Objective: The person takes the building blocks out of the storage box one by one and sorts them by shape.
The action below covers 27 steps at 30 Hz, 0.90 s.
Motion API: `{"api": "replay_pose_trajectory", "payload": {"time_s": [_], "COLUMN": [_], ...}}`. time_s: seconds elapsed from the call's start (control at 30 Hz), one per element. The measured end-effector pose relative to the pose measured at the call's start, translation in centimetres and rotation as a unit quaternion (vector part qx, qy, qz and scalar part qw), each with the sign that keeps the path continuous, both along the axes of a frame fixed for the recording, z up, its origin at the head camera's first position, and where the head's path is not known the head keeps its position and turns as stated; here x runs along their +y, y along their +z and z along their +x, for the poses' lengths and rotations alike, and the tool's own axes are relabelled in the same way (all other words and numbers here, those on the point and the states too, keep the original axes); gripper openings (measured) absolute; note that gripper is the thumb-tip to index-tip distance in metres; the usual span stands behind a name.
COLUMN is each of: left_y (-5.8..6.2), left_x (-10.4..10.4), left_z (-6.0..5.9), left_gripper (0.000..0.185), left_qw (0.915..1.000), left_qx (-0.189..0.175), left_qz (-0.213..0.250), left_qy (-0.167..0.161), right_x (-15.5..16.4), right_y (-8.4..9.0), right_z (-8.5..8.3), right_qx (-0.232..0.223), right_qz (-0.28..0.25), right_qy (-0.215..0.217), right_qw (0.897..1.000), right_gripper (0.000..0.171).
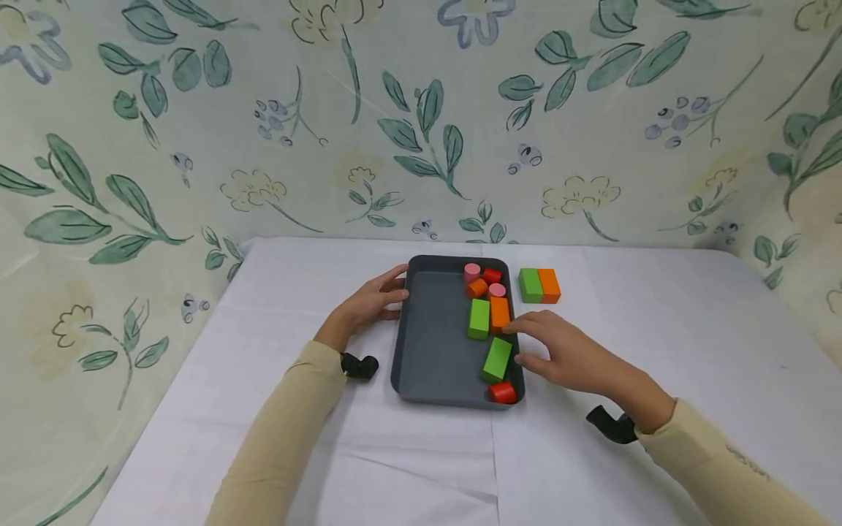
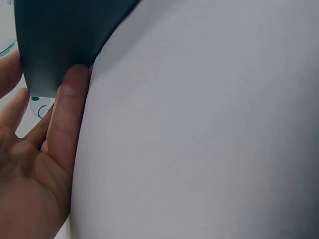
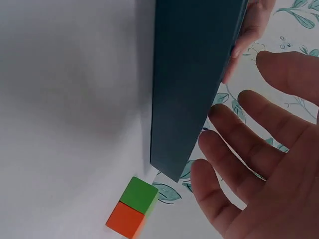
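1. Sleeves of beige cloth cover both forearms, which reach forward over the white tablecloth point(image 1: 658, 307); a small black wrist camera point(image 1: 360, 365) sits under each wrist.
2. Left hand point(image 1: 368, 303): fingers nearly straight and laid against the outer left wall of the grey tray point(image 1: 430, 336), near its far corner. In the left wrist view the thumb point(image 2: 70, 114) presses flat on that wall; nothing is clasped.
3. Right hand point(image 1: 569, 354): palm down, fingers loosely spread and released, holding nothing. Its fingertips lie at the tray's right rim, just beside the orange block point(image 1: 500, 314) and the nearer green block point(image 1: 496, 359) (whether they touch either block cannot be told).
4. Tray contents, all crowded along the side nearest the right hand: a second green block point(image 1: 479, 319) beside the orange one, a red cylinder point(image 1: 503, 393) in the near corner, and beyond the fingertips two pink cylinders point(image 1: 471, 272), an orange cylinder point(image 1: 476, 288) and a small red piece point(image 1: 492, 275).
5. Outside the tray, beyond the right hand on the cloth: a green cube point(image 1: 530, 286) touching an orange cube point(image 1: 549, 286).
6. Background: a leaf-patterned curtain point(image 1: 421, 117).
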<state>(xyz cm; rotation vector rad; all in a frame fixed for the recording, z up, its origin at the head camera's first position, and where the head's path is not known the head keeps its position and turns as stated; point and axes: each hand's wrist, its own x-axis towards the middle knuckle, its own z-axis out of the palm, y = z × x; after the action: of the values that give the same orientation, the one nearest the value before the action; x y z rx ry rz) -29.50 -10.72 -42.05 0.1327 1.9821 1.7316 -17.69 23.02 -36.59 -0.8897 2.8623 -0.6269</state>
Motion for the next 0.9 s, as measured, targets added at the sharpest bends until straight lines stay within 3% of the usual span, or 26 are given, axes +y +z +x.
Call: {"api": "replay_pose_trajectory", "payload": {"time_s": [0.2,0.53,0.9], "left_y": [0.1,-0.4,-0.9], "left_x": [0.0,0.2,0.2], "left_z": [0.2,0.7,0.5], "left_gripper": [0.066,0.067,0.068], "left_qw": [0.9999,0.9996,0.9994], "left_qx": [0.008,0.024,0.031], "left_qz": [-0.004,-0.013,-0.013], "left_qy": [0.006,-0.003,-0.005], "right_x": [-1.3,-2.5,-2.6], "right_y": [-1.5,-2.9,-3.1], "right_z": [-0.4,-0.1,0.5], "right_qx": [0.057,0.167,0.162], "right_qz": [0.038,0.093,0.114], "right_qy": [-0.011,-0.018,-0.013], "right_qw": [0.998,0.981,0.980], "right_gripper": [0.036,0.028,0.056]}}
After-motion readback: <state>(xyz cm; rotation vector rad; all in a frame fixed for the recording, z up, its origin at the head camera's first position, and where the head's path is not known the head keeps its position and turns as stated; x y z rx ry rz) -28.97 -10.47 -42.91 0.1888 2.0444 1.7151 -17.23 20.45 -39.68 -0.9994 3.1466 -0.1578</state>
